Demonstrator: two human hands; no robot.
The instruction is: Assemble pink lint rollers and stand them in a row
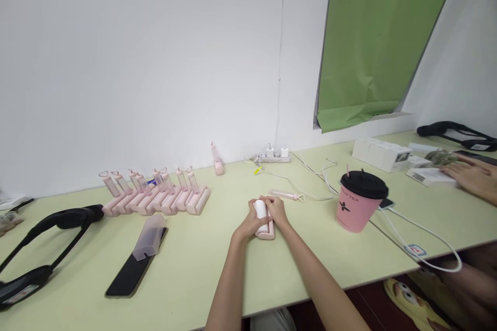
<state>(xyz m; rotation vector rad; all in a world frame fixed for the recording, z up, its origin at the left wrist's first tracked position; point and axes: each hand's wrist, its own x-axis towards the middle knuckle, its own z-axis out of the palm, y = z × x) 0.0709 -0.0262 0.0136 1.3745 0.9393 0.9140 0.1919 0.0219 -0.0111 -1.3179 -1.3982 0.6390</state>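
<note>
Near the front middle of the table, both hands close around a pink lint roller case (265,235) with a white roll (261,212) in it. My left hand (248,223) grips its left side, the thumb lying across the white roll. My right hand (276,209) wraps its far right end, fingers bent. Just beyond lies a clear tube handle (285,194) with a loop at one end, apart from the case. To the left stands a row of several pink lint rollers (159,199), their clear handles pointing up. Another pink lint roller (218,165) stands by the wall.
A pink cup (355,212) with a black lid stands right, beside white cables (423,232). At left lie a black phone (130,276), a translucent sleeve (149,235) and a black headset band (58,217). A power strip (274,158) sits by the wall. Another person's hand (471,178) rests near white boxes (380,154).
</note>
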